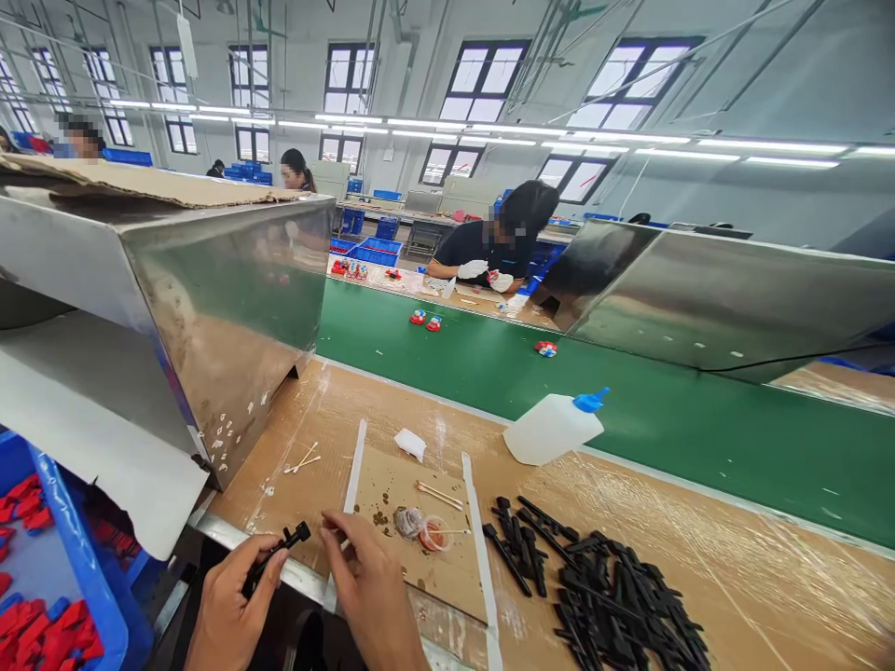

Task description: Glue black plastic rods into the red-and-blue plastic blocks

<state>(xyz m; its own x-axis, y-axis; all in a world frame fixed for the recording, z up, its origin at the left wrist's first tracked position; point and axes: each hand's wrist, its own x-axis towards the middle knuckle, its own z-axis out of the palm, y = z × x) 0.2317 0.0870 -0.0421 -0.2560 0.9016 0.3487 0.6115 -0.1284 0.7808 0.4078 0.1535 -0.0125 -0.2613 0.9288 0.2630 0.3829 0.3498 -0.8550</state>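
My left hand [236,596] is closed around a slim black plastic part [286,542], whose knobbed end sticks up between thumb and forefinger. Just to the right of it, my right hand [370,589] has its thumb and forefinger apart, and nothing shows between them. Beyond that hand lies a cardboard sheet [447,494] taped to the table. On it stand a small clear cup of reddish paint [436,534] with a cotton swab across it, a silvery cup [407,523] and a few more cotton swabs [439,495]. Several similar black parts [622,596] are heaped at the right.
A white squeeze bottle [552,431] with a blue cap leans near the green conveyor belt [699,447]. At left are a metal box [230,308] and a blue bin [74,531] of red parts. Across the belt, a gloved person [503,233] handles a small red piece.
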